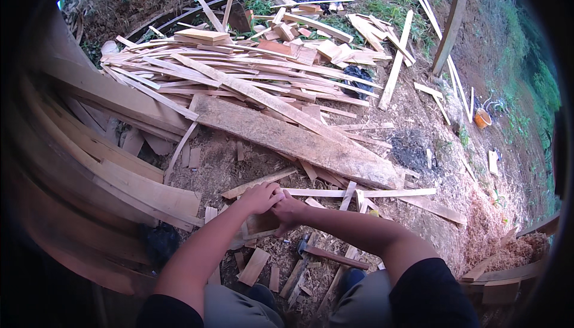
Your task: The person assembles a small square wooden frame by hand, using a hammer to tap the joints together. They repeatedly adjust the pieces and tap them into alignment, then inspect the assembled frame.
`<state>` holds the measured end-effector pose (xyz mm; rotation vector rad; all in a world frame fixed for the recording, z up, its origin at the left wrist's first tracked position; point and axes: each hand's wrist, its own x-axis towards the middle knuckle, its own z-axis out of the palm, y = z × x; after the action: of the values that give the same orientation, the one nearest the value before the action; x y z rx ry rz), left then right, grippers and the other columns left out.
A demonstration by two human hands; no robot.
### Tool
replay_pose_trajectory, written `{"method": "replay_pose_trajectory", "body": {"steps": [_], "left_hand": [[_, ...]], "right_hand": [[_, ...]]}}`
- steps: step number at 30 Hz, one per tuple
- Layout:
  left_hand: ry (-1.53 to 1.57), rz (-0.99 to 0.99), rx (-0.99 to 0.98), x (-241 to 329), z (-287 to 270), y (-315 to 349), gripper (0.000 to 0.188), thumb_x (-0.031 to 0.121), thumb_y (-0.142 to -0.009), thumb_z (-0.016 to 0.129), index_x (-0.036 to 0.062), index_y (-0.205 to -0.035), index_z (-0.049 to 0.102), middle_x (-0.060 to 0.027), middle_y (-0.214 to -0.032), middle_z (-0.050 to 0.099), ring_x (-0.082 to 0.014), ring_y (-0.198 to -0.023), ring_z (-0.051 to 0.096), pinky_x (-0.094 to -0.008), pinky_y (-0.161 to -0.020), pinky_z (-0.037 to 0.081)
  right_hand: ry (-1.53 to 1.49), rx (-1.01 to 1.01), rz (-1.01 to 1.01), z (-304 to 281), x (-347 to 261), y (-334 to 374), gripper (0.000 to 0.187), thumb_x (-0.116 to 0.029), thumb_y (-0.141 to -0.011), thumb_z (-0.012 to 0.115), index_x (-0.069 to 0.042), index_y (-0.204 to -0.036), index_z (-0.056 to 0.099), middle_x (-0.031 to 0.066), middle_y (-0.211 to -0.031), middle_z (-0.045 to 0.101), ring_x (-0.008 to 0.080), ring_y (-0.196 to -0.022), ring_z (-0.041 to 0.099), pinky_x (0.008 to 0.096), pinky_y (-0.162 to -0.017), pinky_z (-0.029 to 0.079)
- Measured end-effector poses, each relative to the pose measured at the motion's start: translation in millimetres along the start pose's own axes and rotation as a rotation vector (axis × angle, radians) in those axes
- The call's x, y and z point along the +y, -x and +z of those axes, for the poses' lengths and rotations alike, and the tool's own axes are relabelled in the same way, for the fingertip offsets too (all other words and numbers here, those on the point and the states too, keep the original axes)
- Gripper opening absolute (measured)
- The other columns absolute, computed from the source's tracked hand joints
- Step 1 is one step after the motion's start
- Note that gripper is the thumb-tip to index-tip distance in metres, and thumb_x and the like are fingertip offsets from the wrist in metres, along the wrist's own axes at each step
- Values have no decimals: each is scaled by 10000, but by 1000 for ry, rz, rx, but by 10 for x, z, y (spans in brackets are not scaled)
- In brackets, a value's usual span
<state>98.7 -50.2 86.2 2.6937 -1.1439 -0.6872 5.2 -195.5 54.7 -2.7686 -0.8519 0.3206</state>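
Note:
My left hand (260, 198) and my right hand (289, 209) meet in front of me, low over the ground. The left hand's fingers are curled in against the right hand, whose fingers bend downward. What they grip, if anything, is hidden between them. A short wooden board (260, 224) lies just below the hands. Directly to the right of the fingers, a thin pale wooden strip (382, 193) runs sideways; I cannot tell whether it touches them. Nearer my feet, a hammer (336, 258) with a wooden handle rests across narrow battens.
Beyond my hands a wide rough plank (293, 136) lies slanted before a large pile of sawn slats (239, 74). Stacked curved-looking boards (125, 175) stand at the left. Offcuts (255, 266) and shavings (484, 220) litter the ground. A post (452, 23) rises at the upper right, near an orange container (482, 119).

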Motion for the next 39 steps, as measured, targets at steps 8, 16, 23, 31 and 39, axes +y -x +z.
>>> {"method": "replay_pose_trajectory", "body": {"steps": [8, 16, 23, 31, 39], "left_hand": [[14, 33, 27, 3, 21, 7, 520, 581, -1017, 479, 176, -1331, 565, -179, -1379, 587, -397, -1262, 578, -535, -1062, 457], [8, 25, 22, 10, -4, 22, 508, 584, -1021, 473, 176, -1308, 566, -182, -1378, 589, -401, -1267, 577, -541, -1077, 442], [3, 17, 5, 55, -35, 33, 501, 575, -1028, 466, 173, -1311, 565, -183, -1380, 587, -398, -1279, 568, -536, -1093, 431], [3, 28, 14, 30, -9, 24, 495, 568, -1029, 470, 172, -1313, 555, -186, -1365, 591, -401, -1272, 573, -545, -1084, 435], [1, 38, 7, 26, 3, -10, 493, 568, -1027, 473, 173, -1311, 553, -181, -1354, 597, -398, -1266, 578, -556, -1063, 450]], "right_hand": [[-71, -23, 11, -17, 2, 23, 1271, -681, -623, 842, -10, -1571, 323, 281, -1588, 336, 489, -1479, 283, 633, -1148, 330], [13, 118, -29, -1, -9, 41, 1104, -670, -642, 807, 11, -1452, 491, 269, -1460, 499, 413, -1356, 465, 539, -1129, 381], [10, 18, -6, 101, 39, -29, 1224, -710, -624, 829, -28, -1545, 397, 224, -1542, 447, 420, -1419, 414, 549, -1108, 402], [45, 45, -7, 118, 36, -30, 1253, -737, -620, 822, -23, -1551, 384, 238, -1552, 428, 448, -1440, 368, 556, -1115, 391], [11, 117, -38, 66, 55, 38, 1149, -741, -637, 794, 24, -1445, 508, 278, -1478, 494, 448, -1404, 411, 540, -1161, 352]]}}
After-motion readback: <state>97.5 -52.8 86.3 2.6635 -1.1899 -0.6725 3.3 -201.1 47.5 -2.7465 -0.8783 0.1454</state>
